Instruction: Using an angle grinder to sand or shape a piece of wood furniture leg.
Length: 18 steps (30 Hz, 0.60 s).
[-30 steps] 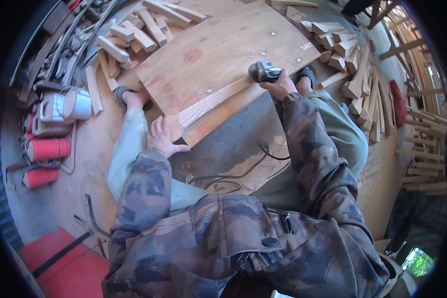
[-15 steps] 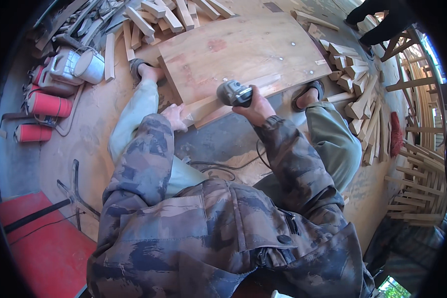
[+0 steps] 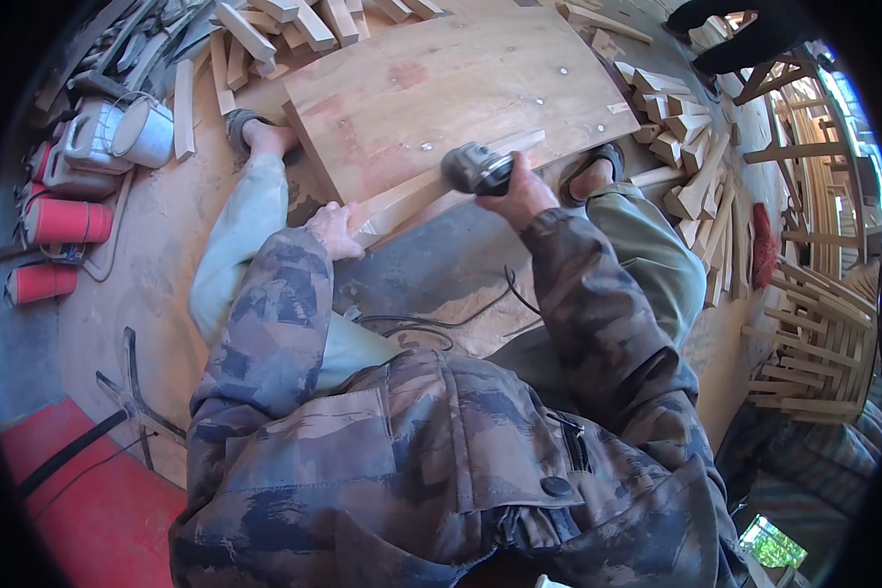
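Observation:
My right hand (image 3: pixel 522 194) is closed round the body of an angle grinder (image 3: pixel 478 170). Its rounded metal head is over a pale wooden strip (image 3: pixel 402 201); whether the disc touches the wood is hidden. The strip lies slantwise along the near edge of a low wooden board (image 3: pixel 441 88), one end toward me on the left. That near left end is gripped by my left hand (image 3: pixel 335 230), its fingers bent over the wood. Both forearms reach forward in camouflage sleeves.
A black cable (image 3: pixel 431 323) curls on the floor between my legs. Cut wood pieces (image 3: pixel 681 118) are heaped right of the board, and more (image 3: pixel 304 24) beyond it. Red containers (image 3: pixel 69 220) and a white bucket (image 3: pixel 144 132) stand at left. Another person's dark-clothed legs (image 3: pixel 745 44) show at far right.
The grinder has moved to the right along the strip, away from my left hand. My left hand stays on the strip's near end. The whole view has shifted slightly.

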Motion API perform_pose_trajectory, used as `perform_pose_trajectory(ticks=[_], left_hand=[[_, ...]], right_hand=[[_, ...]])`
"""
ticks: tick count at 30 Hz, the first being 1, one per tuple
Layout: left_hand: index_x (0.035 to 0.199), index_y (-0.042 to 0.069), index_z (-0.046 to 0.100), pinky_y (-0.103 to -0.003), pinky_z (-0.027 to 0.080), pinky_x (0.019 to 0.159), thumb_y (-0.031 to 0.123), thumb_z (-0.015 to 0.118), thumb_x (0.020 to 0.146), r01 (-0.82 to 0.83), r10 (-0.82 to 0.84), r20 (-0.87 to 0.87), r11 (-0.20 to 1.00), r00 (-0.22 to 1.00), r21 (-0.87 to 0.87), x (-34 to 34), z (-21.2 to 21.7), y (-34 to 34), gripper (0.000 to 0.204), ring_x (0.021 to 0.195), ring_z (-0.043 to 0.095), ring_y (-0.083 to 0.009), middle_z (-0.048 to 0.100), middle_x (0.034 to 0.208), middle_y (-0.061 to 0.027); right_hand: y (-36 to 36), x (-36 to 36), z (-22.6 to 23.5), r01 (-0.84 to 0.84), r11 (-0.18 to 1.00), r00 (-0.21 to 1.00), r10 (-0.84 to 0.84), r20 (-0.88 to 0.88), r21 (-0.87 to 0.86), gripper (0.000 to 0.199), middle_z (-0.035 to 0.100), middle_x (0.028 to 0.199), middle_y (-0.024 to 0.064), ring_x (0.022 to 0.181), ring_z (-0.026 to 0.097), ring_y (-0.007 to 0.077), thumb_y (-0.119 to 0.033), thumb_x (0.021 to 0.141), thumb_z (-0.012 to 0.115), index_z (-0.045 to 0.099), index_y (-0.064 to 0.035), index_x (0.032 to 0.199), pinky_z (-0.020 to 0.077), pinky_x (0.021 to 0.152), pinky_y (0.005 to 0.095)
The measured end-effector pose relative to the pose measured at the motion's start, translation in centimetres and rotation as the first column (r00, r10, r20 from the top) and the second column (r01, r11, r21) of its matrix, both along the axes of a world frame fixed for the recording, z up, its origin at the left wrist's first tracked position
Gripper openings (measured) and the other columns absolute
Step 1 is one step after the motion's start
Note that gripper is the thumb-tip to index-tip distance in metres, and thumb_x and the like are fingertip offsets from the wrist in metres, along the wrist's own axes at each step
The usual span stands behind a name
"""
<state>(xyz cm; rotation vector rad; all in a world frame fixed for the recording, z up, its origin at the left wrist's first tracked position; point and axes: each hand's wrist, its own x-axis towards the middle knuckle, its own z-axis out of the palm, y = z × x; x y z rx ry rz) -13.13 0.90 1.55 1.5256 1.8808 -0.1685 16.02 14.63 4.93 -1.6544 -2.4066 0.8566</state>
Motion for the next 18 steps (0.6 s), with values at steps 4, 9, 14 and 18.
perform_pose_trajectory(ticks=[4,9,14,18], left_hand=[[0.143,0.003,0.033,-0.040,0.042,0.100,0.035,0.081,0.057,0.005,-0.006,-0.015,1.000,1.000,-0.027,-0.1,-0.1,0.0,0.103,0.120,0.047,-0.0331,0.049,0.123,-0.0193],[0.142,0.003,0.034,-0.040,0.042,0.100,0.034,0.081,0.058,0.003,-0.004,-0.026,0.999,1.000,-0.037,0.3,0.2,0.2,0.102,0.119,0.048,-0.0334,0.049,0.123,-0.0201],[0.138,0.002,0.040,-0.042,0.044,0.098,0.035,0.080,0.058,0.010,-0.011,-0.060,1.000,0.998,-0.025,0.2,0.2,0.3,0.096,0.116,0.051,-0.0342,0.050,0.121,-0.0209],[0.137,0.000,0.040,-0.039,0.043,0.097,0.038,0.080,0.055,0.031,-0.033,-0.052,0.999,0.998,-0.027,0.2,-0.3,0.4,0.099,0.113,0.051,-0.0348,0.051,0.117,-0.0214]], right_hand=[[5.0,3.1,-0.2,0.203,0.979,0.976,-0.200,0.086,-0.022,0.092,0.062,0.106,0.0276,0.104,0.061,0.0389,-0.037,0.063,0.082,0.033,0.0064,0.128,0.0483,0.089,0.0407],[5.5,3.1,-0.5,0.284,0.959,0.956,-0.281,0.087,-0.020,0.082,0.060,0.110,0.0276,0.108,0.059,0.0386,-0.034,0.064,0.082,0.037,0.0046,0.121,0.0467,0.092,0.0399],[-1.5,-2.4,0.0,0.008,0.996,0.996,-0.015,-0.089,-0.084,0.081,0.063,0.103,0.0274,0.101,0.062,0.0393,-0.032,0.066,0.078,0.035,0.0045,0.125,0.0494,0.087,0.0430],[-4.3,-4.7,0.5,-0.113,0.988,0.991,0.104,-0.081,-0.109,0.085,0.062,0.100,0.0286,0.099,0.062,0.0404,-0.030,0.066,0.078,0.033,0.0027,0.130,0.0495,0.085,0.0431]])
